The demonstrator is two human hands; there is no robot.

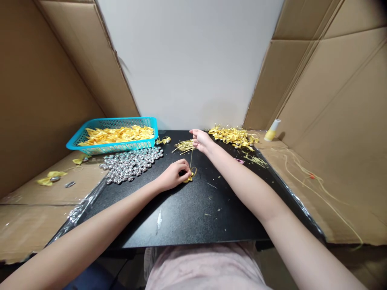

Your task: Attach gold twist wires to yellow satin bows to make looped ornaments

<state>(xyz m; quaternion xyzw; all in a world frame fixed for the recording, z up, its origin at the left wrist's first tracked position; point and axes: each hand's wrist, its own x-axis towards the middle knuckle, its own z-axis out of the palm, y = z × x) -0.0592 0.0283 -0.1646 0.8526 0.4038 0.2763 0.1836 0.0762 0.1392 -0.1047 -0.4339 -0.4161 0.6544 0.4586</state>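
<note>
My left hand (175, 174) is low over the middle of the black table, its fingers closed on a small yellow ribbon bow (189, 179). A thin loop sticks out beside the bow. From there a fine yellow thread (191, 159) runs taut up to my right hand (203, 141), which is raised with its fingertips pinched on the thread's upper end. Behind and just left of the right hand lies a bundle of cut yellow cords (184, 146). Silver domed beads (130, 166) are spread to the left of my left hand.
A turquoise basket (71, 142) of yellow ribbon bows (117, 135) stands at the back left. Finished-looking bows with silver centres (234, 136) are heaped at the back right, near loose thread scraps (255, 160) and a thread spool (272, 131). Cardboard walls (338, 121) enclose both sides.
</note>
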